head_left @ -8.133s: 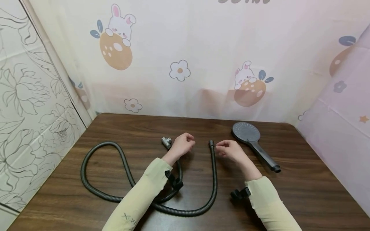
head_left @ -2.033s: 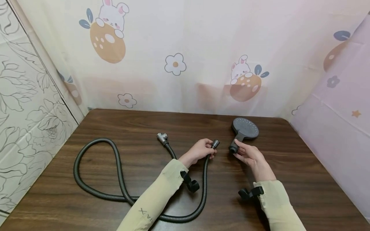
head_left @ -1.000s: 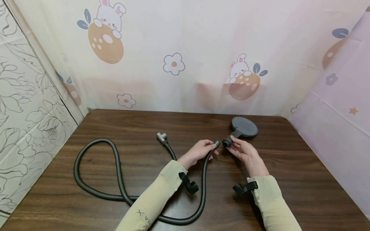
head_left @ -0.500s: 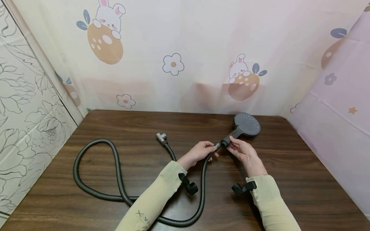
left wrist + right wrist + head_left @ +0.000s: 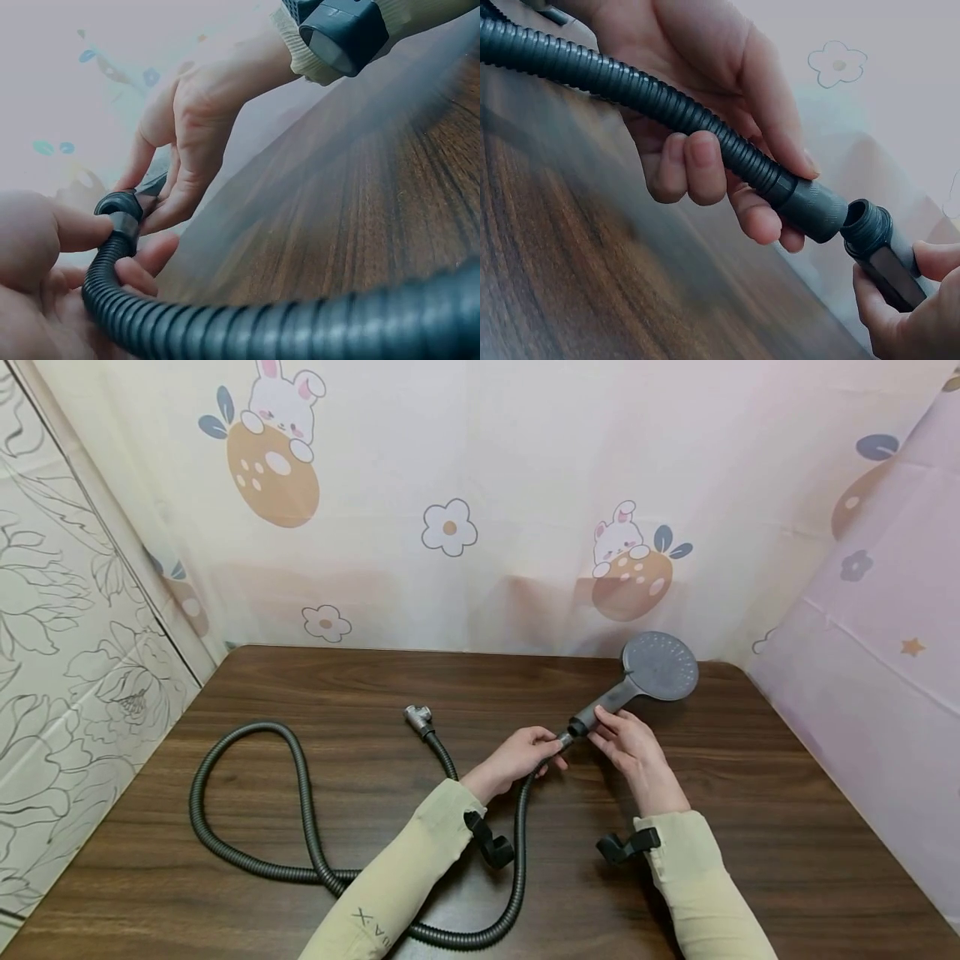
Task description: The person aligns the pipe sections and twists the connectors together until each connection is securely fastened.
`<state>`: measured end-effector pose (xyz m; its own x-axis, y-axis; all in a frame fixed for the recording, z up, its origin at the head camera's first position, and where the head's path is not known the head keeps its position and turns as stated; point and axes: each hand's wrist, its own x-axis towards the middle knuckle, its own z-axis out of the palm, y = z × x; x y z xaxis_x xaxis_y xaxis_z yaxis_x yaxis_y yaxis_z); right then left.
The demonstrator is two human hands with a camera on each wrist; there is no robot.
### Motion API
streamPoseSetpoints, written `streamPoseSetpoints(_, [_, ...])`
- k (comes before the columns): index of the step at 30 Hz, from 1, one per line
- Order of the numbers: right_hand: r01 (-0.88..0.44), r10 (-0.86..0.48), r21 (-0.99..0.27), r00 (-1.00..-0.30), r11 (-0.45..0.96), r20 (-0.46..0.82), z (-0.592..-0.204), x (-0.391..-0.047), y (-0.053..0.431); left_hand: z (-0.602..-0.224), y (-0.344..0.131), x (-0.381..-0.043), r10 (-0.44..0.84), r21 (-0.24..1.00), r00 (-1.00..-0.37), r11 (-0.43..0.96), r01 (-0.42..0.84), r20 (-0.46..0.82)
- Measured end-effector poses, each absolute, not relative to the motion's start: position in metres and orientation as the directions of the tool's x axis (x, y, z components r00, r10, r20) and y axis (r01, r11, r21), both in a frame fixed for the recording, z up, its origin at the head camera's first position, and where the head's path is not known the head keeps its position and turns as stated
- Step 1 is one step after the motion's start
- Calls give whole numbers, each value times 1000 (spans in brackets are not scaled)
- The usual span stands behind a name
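Observation:
My left hand pinches a dark ribbed shower hose just below its end nut, thumb on one side and fingers curled beneath. The grey shower head is in my right hand, which grips the handle near its lower end. That handle's threaded end faces the nut at a slight angle in the right wrist view. Their rims lie very close; whether they touch I cannot tell. The spray face points up, tilted, toward the back right. In the left wrist view, fingers partly hide the joint.
The hose loops over the left of the wooden table and crosses itself. Its other end carries a silver angled connector, lying left of my left hand. A printed curtain hangs behind the table's back edge.
From lying apart on the table, hose end and shower head were each picked up and brought together. In the last second the shower head swung up and right, lining its handle up with the hose.

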<state>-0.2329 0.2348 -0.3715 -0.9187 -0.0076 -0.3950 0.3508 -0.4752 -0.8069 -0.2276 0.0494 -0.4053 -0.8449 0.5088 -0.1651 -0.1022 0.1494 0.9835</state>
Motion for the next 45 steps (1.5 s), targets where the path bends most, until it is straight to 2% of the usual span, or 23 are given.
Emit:
streamPoseSetpoints(17, [302, 31, -820, -932, -485, -362, -367, -236, 227, -405, 48, -229, 405, 992, -906, 67, -105, -123])
streamPoseSetpoints(29, [312, 61, -824, -921, -472, -384, -364, -236, 219, -406, 49, -230, 397, 995, -912, 29, -100, -103])
streamPoseSetpoints(45, [280, 76, -862, -937, -423, -342, -361, -237, 212, -395, 44, -226, 388, 993, -916, -5, -115, -104])
